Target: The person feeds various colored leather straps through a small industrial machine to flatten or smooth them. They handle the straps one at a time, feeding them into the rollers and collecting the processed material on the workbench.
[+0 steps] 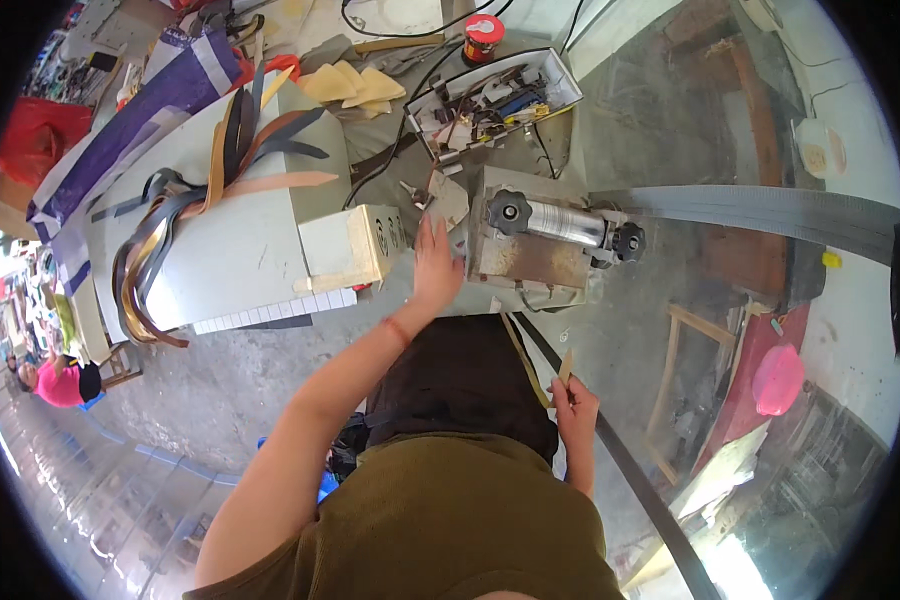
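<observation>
So this is a workshop with a grey concrete floor (210, 385). Right hand (575, 405) is down by the lap, thumb and fingers pinched on a narrow tan strip (567, 366), its end poking up past the fingertips. Left hand (437, 265) is empty from what I can see, fingers stretched out near a small flat plate (450, 198); can't tell if they're touching. Just right of it there's a machine (530, 265) with a shiny metal roller (565, 223). Further out: leather straps (217, 175) piled on a white worktop (240, 245), plus a red-lidded jar (484, 40).
</observation>
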The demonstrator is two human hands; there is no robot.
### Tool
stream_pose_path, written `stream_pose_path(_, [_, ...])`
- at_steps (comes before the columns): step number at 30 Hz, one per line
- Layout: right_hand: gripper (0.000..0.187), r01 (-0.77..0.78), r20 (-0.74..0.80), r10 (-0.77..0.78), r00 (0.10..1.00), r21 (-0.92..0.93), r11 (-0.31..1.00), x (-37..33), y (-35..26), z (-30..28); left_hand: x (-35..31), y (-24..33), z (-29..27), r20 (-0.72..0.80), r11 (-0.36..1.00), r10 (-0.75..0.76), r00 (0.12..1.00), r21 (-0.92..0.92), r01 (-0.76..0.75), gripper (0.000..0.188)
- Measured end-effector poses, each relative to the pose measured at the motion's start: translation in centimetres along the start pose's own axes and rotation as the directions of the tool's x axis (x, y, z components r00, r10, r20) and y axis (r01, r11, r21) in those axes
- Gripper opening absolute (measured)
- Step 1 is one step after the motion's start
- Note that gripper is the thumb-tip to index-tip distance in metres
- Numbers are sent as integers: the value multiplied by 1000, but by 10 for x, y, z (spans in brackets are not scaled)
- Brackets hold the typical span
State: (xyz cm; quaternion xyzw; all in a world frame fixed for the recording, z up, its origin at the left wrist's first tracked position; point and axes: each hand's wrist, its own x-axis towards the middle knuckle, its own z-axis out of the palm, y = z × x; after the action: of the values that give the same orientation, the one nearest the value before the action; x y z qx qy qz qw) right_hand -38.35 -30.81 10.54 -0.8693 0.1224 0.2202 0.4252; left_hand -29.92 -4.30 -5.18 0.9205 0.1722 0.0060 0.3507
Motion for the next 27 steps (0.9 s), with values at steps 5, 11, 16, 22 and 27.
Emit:
stream_pose_path(5, [29, 17, 16, -16, 1000, -44, 999, -16, 21, -10, 59, -3, 37, -250, 943, -206, 946, 206, 261, 55])
stream_pose_path(11, [26, 72, -8, -74, 997, -113, 991, -26, 38, -31, 84, -11, 28, -211, 926, -133, 968, 321, 198, 32])
stream_pose_path(16, [25, 95, 52, -94, 994, -19, 995, -13, 29, -34, 62, -1, 5, -139, 906, -300, 944, -352, 236, 26])
stream_pose_path(22, [18, 99, 320, -158, 934, 195, 976, 23, -24, -28, -62, 59, -72, 324, -135, -361, 875, -946, 294, 17])
stream_pose_path(27, [17, -1, 473, -221, 853, 425, 905, 18, -32, -5, -87, 50, -77, 316, -415, -226, 922, -887, 202, 10])
